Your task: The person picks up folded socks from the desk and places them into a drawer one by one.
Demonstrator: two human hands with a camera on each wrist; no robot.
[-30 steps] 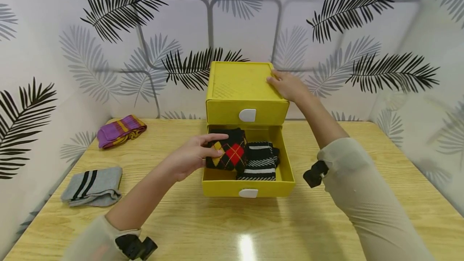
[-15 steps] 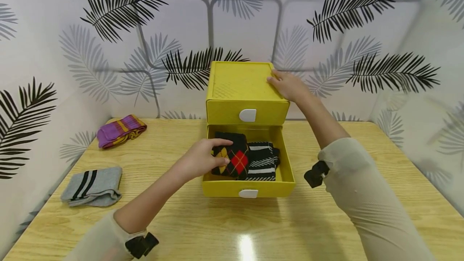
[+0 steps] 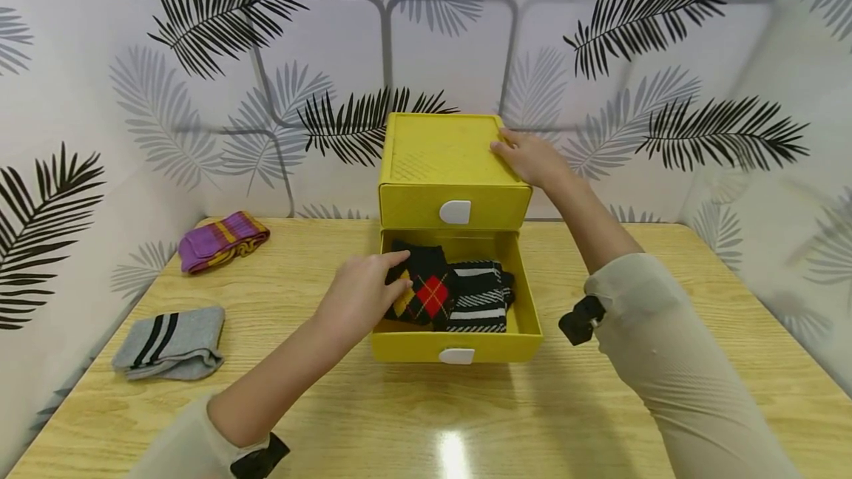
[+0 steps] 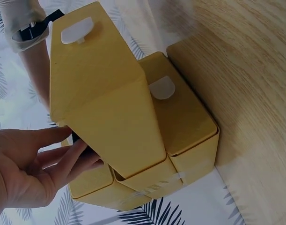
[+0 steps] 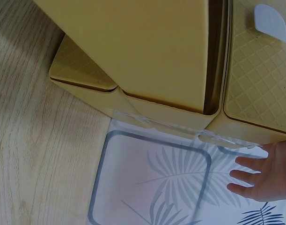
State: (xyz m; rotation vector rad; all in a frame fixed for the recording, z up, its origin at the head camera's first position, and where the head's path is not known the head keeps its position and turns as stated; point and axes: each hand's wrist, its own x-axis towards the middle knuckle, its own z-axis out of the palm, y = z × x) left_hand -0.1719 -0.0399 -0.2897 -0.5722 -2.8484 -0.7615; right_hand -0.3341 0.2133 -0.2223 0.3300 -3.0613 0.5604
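The left hand holds the argyle socks with curled fingers inside the open lower drawer, beside the striped socks already lying there. The right hand rests flat on the yellow box. Grey socks and purple socks lie on the tabletop, not yet stored, it seems.

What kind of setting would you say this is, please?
Probably a staged tabletop booth rather than a lived-in room: a wooden table boxed in by palm-leaf panels, with a yellow drawer unit and folded socks laid out.
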